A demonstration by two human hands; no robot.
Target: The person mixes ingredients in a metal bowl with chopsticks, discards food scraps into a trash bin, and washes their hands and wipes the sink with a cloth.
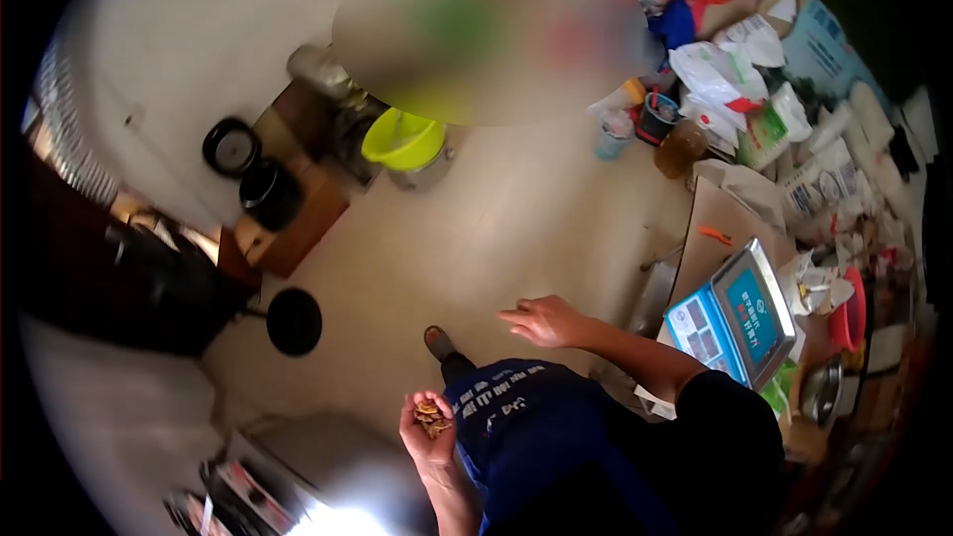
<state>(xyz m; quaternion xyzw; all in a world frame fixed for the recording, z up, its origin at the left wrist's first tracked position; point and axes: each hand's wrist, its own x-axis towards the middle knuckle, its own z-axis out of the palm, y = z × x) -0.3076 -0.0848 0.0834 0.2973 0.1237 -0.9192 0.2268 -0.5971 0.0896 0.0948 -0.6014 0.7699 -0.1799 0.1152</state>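
My left hand (pixel 427 445) is cupped, palm up, beside the blue apron (pixel 531 407). In it lie several small brown, crinkled pieces (pixel 432 418) that look like dried food; their exact kind cannot be made out. Across the apron, my right hand (pixel 546 322) hangs over the floor with its fingers stretched out and nothing in them. A blue scale (pixel 710 337) with a metal pan stands on the table to the right of that arm.
A yellow-green basin (pixel 405 141) stands ahead by a wooden cabinet (pixel 298 228). A black round stool (pixel 294 322) is on the floor at left. The right-hand table holds bags, a brown jar (pixel 680 150), an orange-handled tool (pixel 715 235) and a metal bowl (pixel 822 390).
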